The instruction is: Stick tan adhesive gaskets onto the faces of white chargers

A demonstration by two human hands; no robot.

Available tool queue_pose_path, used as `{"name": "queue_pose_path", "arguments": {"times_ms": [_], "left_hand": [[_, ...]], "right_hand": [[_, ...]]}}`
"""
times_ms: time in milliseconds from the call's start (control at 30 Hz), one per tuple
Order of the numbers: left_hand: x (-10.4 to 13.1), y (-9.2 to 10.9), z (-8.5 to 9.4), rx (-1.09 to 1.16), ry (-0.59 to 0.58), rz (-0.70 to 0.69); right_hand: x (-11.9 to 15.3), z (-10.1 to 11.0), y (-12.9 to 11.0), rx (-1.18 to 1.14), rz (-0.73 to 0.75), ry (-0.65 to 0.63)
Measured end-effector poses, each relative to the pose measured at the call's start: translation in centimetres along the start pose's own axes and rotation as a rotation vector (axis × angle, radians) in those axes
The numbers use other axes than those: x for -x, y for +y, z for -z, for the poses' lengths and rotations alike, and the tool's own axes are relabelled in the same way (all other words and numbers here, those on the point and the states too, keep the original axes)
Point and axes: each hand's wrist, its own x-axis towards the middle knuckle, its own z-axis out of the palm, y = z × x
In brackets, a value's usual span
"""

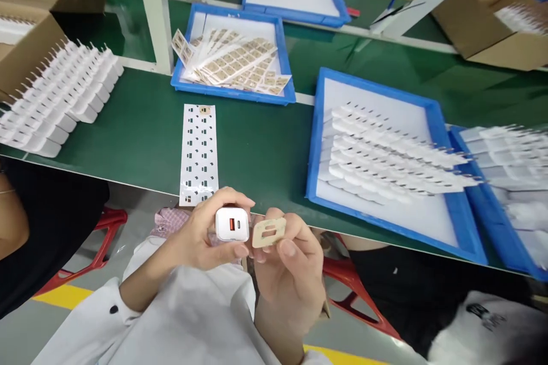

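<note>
My left hand (201, 239) is closed round a white USB charger (232, 232), whose end face with an orange-red port and a smaller slot points up at me. Close to its right side, my right hand (295, 265) pinches a tan sticker (269, 232) with cut-out openings. A narrow gap parts sticker and charger. Just beyond my hands, a white backing sheet (198, 154) with rows of dark cut-outs lies at the table's front edge; one tan sticker (205, 109) sits at its far end.
A blue tray (233, 94) holds a pile of tan sticker sheets (240, 60). Rows of white chargers (381, 154) fill part of another blue tray (314, 142). More white chargers (64, 97) stand at left beside a cardboard box (25, 63). People sit on both sides.
</note>
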Motion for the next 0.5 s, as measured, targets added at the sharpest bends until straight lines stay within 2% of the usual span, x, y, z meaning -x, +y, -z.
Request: {"name": "queue_pose_path", "arguments": {"times_ms": [67, 167, 267, 367, 433, 500], "left_hand": [[0.4, -0.3, -1.0, 0.05, 0.019, 0.007], [0.5, -0.5, -2.1, -0.052, 0.053, -0.044], [0.5, -0.5, -3.1, -0.137, 0.054, -0.111], [0.9, -0.5, -4.1, -0.13, 0.028, -0.148], [1.4, -0.6, -4.5, -0.067, 0.009, -0.105], [1.8, -0.6, -4.6, 0.049, 0.016, 0.0]], "right_hand": [[0.6, 0.0, 0.6, 0.005, 0.045, 0.123], [0.9, -0.3, 1.7, 0.051, 0.199, 0.302], [0.4, -0.9, 2.5, 0.126, 0.38, 0.429], [-0.6, -1.4, 2.9, 0.2, 0.543, 0.533], [-1.4, -1.3, 2.8, 0.228, 0.624, 0.569], [-2.1, -1.0, 2.7, 0.224, 0.661, 0.576]]}}
